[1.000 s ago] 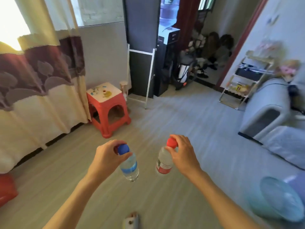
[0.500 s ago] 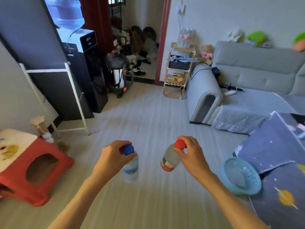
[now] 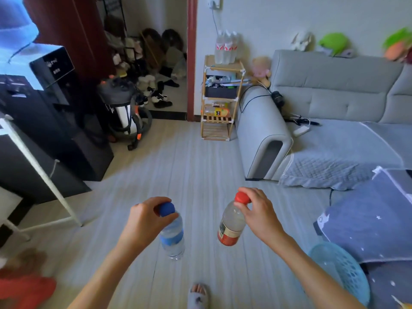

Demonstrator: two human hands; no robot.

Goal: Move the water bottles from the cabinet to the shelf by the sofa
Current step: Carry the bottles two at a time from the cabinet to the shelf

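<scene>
While crossing toward the wooden shelf [image 3: 219, 97] beside the sofa [image 3: 334, 103], left hand [image 3: 145, 221] pinches blue-capped bottle [image 3: 172, 236] and right hand [image 3: 259, 214] pinches red-capped bottle [image 3: 230, 226] by their caps, hanging free for carrying.

Both forearms are bare right up to the bottom edge of the view, with no sleeve, cuff, watch, bracelet or ring to be seen on either. The left hand [image 3: 146, 218] enters from about 7 o'clock, the right hand [image 3: 259, 214] from about 5 o'clock. The nails that show are short and unpainted. At 6 o'clock, low in the view, one foot [image 3: 198, 295] shows in a grey open-toed slipper [image 3: 198, 301], its broad band lying across the top of the foot and leaving the toes bare; a small dark mark sits on the band, too blurred to read.
</scene>
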